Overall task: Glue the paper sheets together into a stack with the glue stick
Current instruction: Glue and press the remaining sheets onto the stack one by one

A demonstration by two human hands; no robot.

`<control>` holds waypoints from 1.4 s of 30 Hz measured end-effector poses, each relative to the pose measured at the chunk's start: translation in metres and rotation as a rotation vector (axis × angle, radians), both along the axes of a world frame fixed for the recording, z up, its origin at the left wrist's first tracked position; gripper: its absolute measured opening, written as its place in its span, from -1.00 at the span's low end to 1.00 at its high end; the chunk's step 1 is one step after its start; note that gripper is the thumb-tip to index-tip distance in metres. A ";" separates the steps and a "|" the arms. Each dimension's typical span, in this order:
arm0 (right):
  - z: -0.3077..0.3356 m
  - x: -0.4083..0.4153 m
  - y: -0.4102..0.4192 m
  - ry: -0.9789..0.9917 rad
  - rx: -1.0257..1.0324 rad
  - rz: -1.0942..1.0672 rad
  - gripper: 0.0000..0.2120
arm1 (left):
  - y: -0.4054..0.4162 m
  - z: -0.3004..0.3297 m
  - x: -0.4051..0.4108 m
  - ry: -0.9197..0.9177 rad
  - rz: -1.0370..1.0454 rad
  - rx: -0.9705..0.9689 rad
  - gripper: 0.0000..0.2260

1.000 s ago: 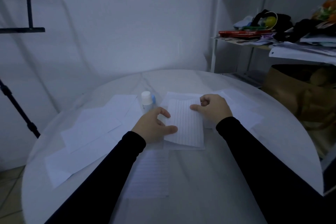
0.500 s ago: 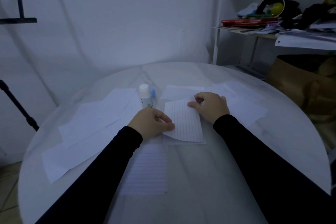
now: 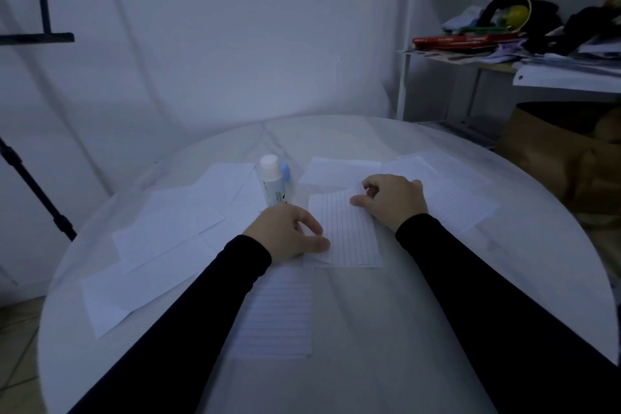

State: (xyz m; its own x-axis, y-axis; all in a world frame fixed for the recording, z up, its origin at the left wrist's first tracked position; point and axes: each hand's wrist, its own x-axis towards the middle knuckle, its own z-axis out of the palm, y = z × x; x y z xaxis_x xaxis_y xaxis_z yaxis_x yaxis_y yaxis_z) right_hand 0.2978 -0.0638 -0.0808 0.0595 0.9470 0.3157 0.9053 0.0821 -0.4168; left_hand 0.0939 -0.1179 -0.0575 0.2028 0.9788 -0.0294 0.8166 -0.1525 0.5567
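A lined paper sheet [image 3: 349,232] lies at the middle of the round white table [image 3: 403,329], on top of another sheet whose edges peek out beneath. My left hand [image 3: 285,233] pinches its near left edge with thumb and fingers. My right hand [image 3: 393,198] pinches its far right corner, which curls up slightly. A white glue stick [image 3: 272,183] with a white cap stands upright just behind my left hand, a blue cap [image 3: 285,171] beside it. Another lined sheet [image 3: 279,312] lies near me under my left forearm.
Several loose white sheets [image 3: 161,232] are spread over the table's left side and more [image 3: 453,191] on the far right. A cluttered shelf [image 3: 504,50] and a brown bag [image 3: 554,158] stand right of the table. A black tripod leg [image 3: 37,191] rises at the left.
Both hands have lowered the lined sheet onto the sheet below; it lies flatter now. My left hand's fingers closed on its left edge. The camera view shifted slightly.
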 end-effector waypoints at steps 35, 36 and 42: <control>0.009 0.019 -0.073 -0.208 -0.360 0.465 -0.57 | 0.004 0.001 0.000 0.402 -0.130 -0.025 -0.39; 0.009 0.020 -0.072 -0.184 -0.343 0.454 -0.58 | 0.003 0.001 0.001 0.385 -0.123 -0.007 -0.41; 0.013 0.001 -0.056 -0.250 -0.169 0.346 -0.57 | 0.011 0.004 0.034 0.313 -0.184 0.279 -0.62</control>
State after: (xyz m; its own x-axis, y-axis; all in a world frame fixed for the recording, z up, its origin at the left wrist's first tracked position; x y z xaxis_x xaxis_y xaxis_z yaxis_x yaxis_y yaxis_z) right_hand 0.2988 -0.1203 -0.0676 -0.3279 0.9371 0.1196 0.9109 0.3472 -0.2230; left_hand 0.1281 -0.1071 -0.0536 0.3972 0.9066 0.1424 0.8844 -0.4196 0.2044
